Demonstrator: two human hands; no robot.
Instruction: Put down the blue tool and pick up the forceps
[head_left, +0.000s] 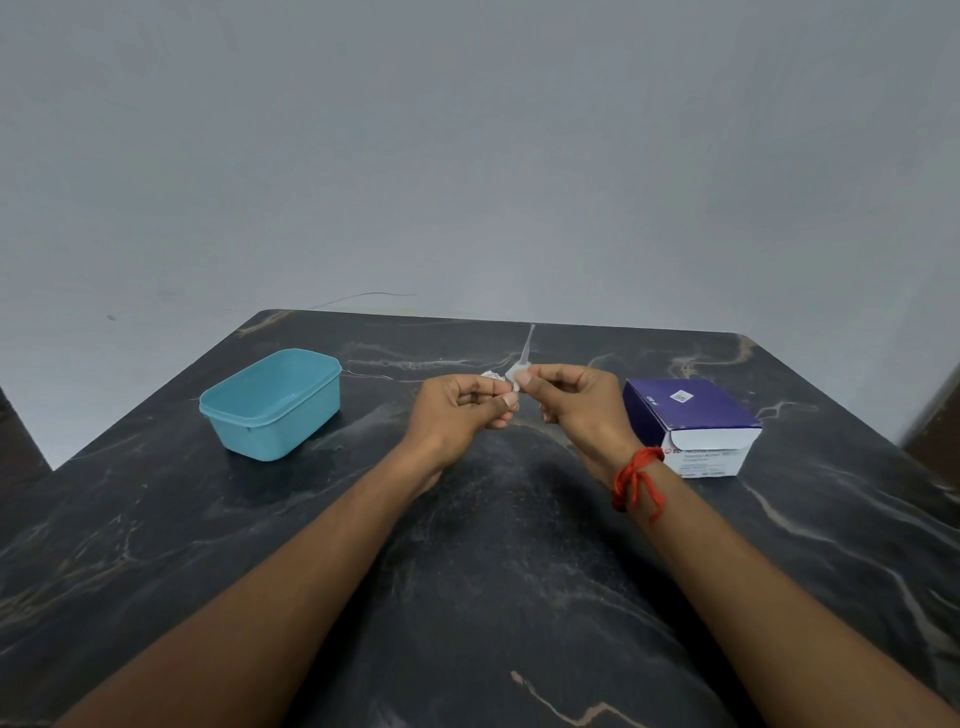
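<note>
Right hand: pinching a capped needle, its cap pointing far and upward.
Left hand: pinching a small white wrapper scrap just beside the needle's base.
Left: blue tub sitting on the dark marble table.
Right: purple box resting near the wrist.

Above a dark marble table, we see two bare hands meet: the left hand pinches a small white wrapper, while the right hand pinches the base of a capped needle, its slim translucent cap pointing up and away. A red thread circles the right wrist. An open blue plastic container sits left of the hands, a purple-and-white carton to the right, against a plain grey wall
</note>
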